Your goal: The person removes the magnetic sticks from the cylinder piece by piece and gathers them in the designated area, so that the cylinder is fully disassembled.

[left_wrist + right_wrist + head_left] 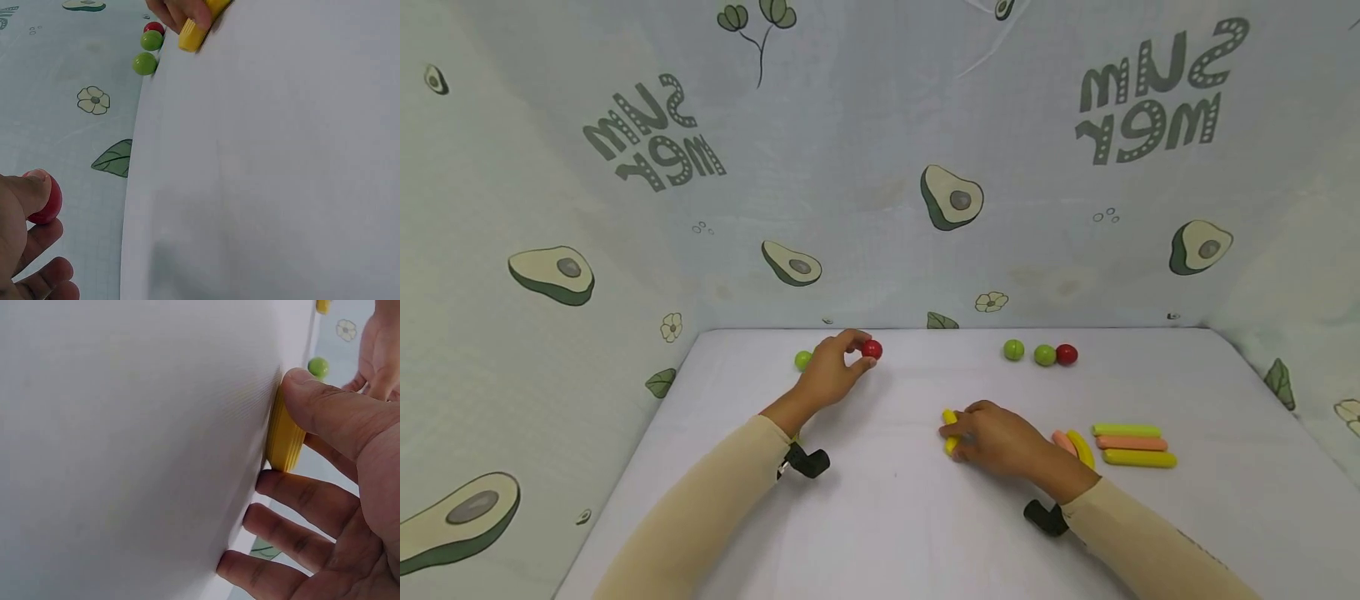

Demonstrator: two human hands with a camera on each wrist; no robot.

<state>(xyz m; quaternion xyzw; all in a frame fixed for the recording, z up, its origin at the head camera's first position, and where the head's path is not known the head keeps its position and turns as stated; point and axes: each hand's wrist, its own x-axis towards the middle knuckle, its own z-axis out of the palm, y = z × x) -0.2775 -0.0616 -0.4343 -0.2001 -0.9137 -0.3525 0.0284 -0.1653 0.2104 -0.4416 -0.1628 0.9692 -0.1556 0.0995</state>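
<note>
Near the far edge of the table, my left hand (831, 371) pinches a glossy red ball (872, 349) between thumb and fingers; the ball also shows in the left wrist view. A green ball (802, 360) sits just behind that hand, partly covered. Mid-table, my right hand (1000, 437) holds a ridged yellow stick (286, 437), like modelling clay, between thumb and index finger. Its other fingertips touch the white tabletop. Right beside that wrist lie a curved yellow piece (1081, 448) and an orange piece (1063, 442), both partly hidden by the forearm.
Along the far edge at right sit two green balls (1013, 350) and another red ball (1067, 354). Three sticks lie side by side at right: yellow-green (1126, 430), orange (1132, 443) and yellow (1140, 458). A printed cloth (865, 208) hangs behind the white table (895, 533).
</note>
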